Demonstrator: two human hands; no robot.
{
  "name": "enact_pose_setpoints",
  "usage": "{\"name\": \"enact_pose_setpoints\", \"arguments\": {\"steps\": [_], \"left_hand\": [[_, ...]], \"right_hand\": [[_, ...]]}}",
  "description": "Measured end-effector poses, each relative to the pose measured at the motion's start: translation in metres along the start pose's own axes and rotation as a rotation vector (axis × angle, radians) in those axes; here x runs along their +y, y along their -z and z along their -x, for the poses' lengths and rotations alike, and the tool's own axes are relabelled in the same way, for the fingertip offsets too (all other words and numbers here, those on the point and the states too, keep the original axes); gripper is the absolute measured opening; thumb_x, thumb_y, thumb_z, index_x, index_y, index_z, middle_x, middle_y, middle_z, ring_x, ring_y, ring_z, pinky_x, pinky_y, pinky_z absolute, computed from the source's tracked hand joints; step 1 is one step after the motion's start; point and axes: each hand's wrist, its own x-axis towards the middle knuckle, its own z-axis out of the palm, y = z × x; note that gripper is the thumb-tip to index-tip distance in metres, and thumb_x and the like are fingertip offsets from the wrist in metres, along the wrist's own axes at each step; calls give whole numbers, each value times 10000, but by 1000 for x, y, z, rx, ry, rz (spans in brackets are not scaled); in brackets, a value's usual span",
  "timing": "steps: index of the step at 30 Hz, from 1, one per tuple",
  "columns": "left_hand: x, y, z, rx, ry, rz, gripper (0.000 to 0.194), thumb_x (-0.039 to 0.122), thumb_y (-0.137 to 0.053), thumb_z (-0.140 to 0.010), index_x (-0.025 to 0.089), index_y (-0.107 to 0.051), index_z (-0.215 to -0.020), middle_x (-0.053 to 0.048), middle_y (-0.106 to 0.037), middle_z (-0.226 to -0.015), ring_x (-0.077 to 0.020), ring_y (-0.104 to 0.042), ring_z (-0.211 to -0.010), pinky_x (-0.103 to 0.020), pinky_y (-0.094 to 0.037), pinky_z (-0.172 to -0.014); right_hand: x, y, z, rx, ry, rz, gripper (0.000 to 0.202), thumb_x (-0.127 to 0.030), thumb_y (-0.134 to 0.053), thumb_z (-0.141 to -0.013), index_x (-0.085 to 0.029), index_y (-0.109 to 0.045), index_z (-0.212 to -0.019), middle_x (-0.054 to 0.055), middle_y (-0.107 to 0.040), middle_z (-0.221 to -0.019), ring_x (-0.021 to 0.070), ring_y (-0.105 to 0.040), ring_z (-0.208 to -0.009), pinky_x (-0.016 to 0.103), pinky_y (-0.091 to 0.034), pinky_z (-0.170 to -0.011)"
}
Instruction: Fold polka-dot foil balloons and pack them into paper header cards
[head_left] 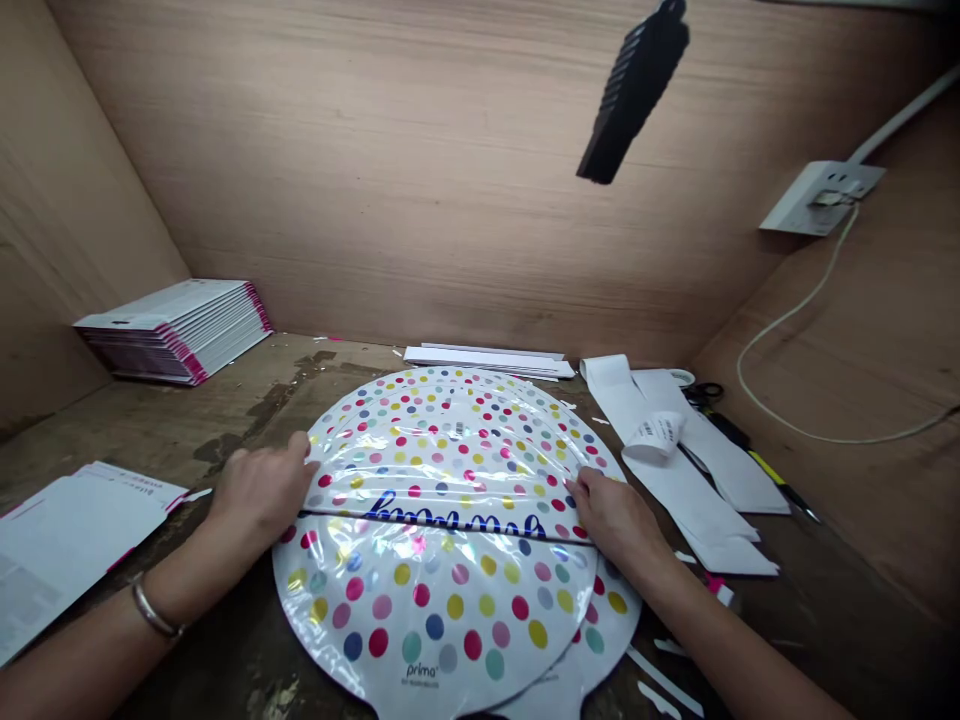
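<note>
A flat white foil balloon (442, 600) with coloured dots lies on the worktop in front of me. A crosswise edge or fold runs over its middle and cuts through blue lettering; the print "prima" shows near the bottom. A second dotted balloon (619, 605) lies partly under it, its rim showing at the lower right. My left hand (262, 485) is closed on the left end of the crosswise fold. At the right end, my right hand (615, 515) pinches the foil between thumb and fingers. Both hands hold the same balloon.
White cards with pink edges stand stacked (176, 330) at the back left; more cards (82, 540) lie at the left. Paper strips (675, 470), scissors (705, 392) and a yellow-black cutter (772, 475) lie right. A black object (634, 90) hangs above; a cable (750, 370) runs from the socket (821, 198).
</note>
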Motion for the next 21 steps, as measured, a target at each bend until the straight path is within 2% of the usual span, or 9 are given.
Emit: {"name": "enact_pose_setpoints", "arguments": {"steps": [3,5,7,9,11,12,14,18,21], "left_hand": [[48,3,22,175,-295,24,455,287,-322,-912,122,-447,-1318,-177,-465,-1363,-340,-394,-1276,-522,-287,-999],[81,-1,38,31,-586,141,519,375,-344,-925,202,-319,-1414,-92,-304,-1482,-288,-260,-1363,-490,-226,-1074],[102,-7,50,-112,-721,232,569,471,-317,-933,236,-244,-1446,-63,-256,-1500,-284,-206,-1382,-491,-212,-1091],[110,-15,56,-166,-739,269,570,504,-279,-940,259,-221,-1452,-60,-231,-1507,-300,-167,-1389,-519,-199,-1091],[108,-21,56,-154,-739,268,549,495,-281,-944,284,-225,-1448,-66,-199,-1515,-318,-132,-1393,-549,-182,-1085],[106,-23,55,-145,-746,263,545,492,-297,-942,292,-231,-1445,-73,-194,-1515,-325,-127,-1393,-559,-179,-1081],[101,-26,53,-131,-755,256,542,487,-323,-936,299,-245,-1439,-80,-199,-1513,-333,-127,-1391,-568,-176,-1077],[96,-26,53,-127,-756,270,543,498,-332,-932,312,-250,-1435,-58,-192,-1516,-326,-132,-1392,-558,-171,-1083],[99,-23,55,-134,-764,277,549,500,-331,-931,313,-234,-1439,-58,-175,-1520,-328,-119,-1394,-559,-165,-1084]], "right_hand": [[-1,3,-2,-9,4,30,325,-378,-349,-917,-191,-613,-888,121,-679,-799,257,-645,-747,321,-418,-600],[-3,7,1,-15,9,55,345,-362,-336,-920,-171,-623,-912,142,-679,-807,288,-647,-769,361,-445,-622],[-13,12,12,4,24,80,358,-328,-326,-924,-144,-625,-995,181,-671,-944,325,-626,-916,431,-460,-739],[-33,13,33,52,156,71,381,-292,-350,-919,-117,-561,-1183,206,-572,-1218,340,-490,-1178,494,-374,-946],[-57,9,57,49,444,-3,503,-300,-408,-903,-110,-393,-1368,171,-368,-1439,301,-260,-1357,487,-216,-1090],[-66,6,68,-25,600,-67,573,-343,-430,-896,-113,-326,-1410,145,-302,-1480,277,-193,-1385,469,-177,-1118],[-69,0,83,-156,739,-174,654,-435,-423,-895,-121,-249,-1443,114,-213,-1515,246,-126,-1404,456,-137,-1139],[-9,-1,86,-248,471,-209,621,-478,-323,-928,-162,-221,-1453,95,-187,-1519,229,-161,-1397,472,-188,-1126],[35,6,84,-75,203,-64,522,-352,-313,-939,-100,-364,-1393,152,-277,-1482,272,-203,-1382,532,-204,-1105]]}}
